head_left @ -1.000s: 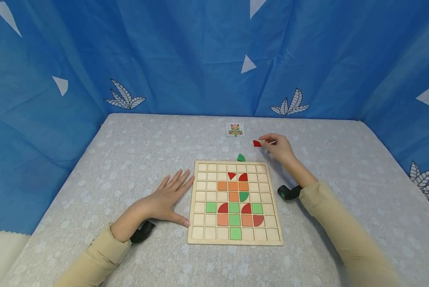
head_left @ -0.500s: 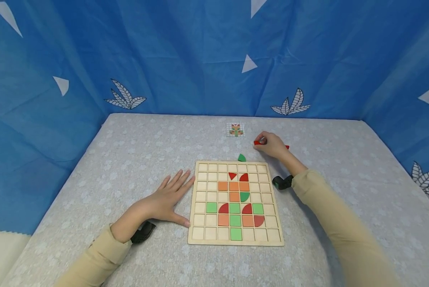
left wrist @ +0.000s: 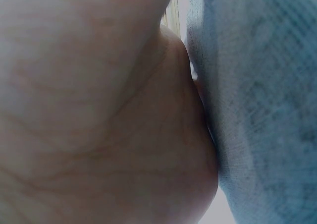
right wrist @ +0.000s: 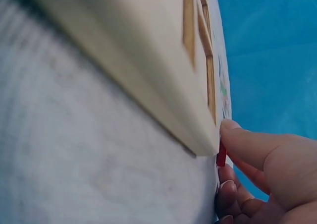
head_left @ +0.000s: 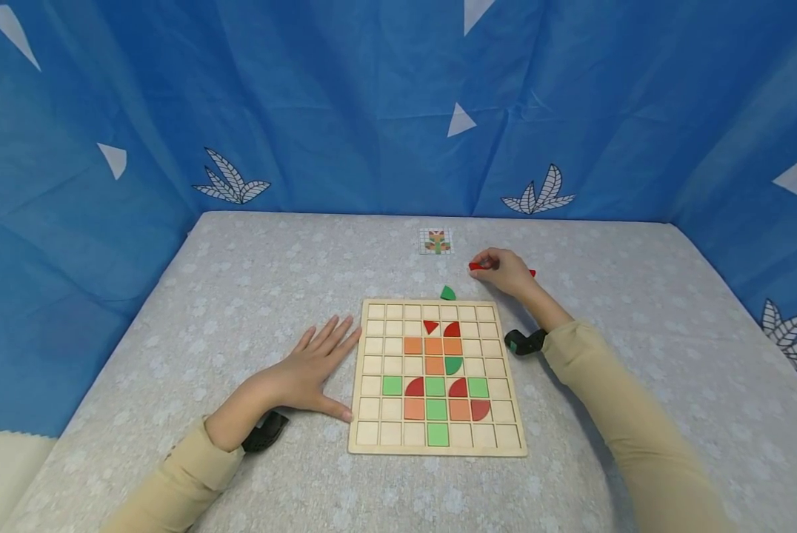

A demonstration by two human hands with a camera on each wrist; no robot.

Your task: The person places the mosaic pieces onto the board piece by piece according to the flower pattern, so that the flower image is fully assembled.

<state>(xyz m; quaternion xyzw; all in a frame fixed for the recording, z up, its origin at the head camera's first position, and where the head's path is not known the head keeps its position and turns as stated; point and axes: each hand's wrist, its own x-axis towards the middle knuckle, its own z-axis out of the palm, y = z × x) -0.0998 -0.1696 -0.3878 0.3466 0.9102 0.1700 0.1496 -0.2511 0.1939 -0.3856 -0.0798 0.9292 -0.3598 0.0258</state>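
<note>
My left hand (head_left: 308,369) lies with its fingers spread on the table, thumb tip at the left edge of the wooden grid board (head_left: 355,414). Its palm fills much of the left wrist view. Beyond the board, my right hand (head_left: 508,272) pinches a small red tile (head_left: 476,266) between thumb and fingers; the fingers hide part of its shape. In the right wrist view that red tile (right wrist: 221,157) shows beneath the thumb. A second red piece (head_left: 532,273) peeks out behind the right hand, mostly covered. Red, orange and green tiles sit in the board's cells.
A green quarter-round tile (head_left: 448,293) lies just past the board's far edge. Farther back is a small printed pattern card (head_left: 435,241). Blue cloth (head_left: 372,111) hangs behind the table and at both sides. Each wrist wears a black device (head_left: 525,342).
My right hand has shifted slightly left, and its fingers have come round the red tile they were reaching. The second red piece has come into view behind it. My left hand stays put.
</note>
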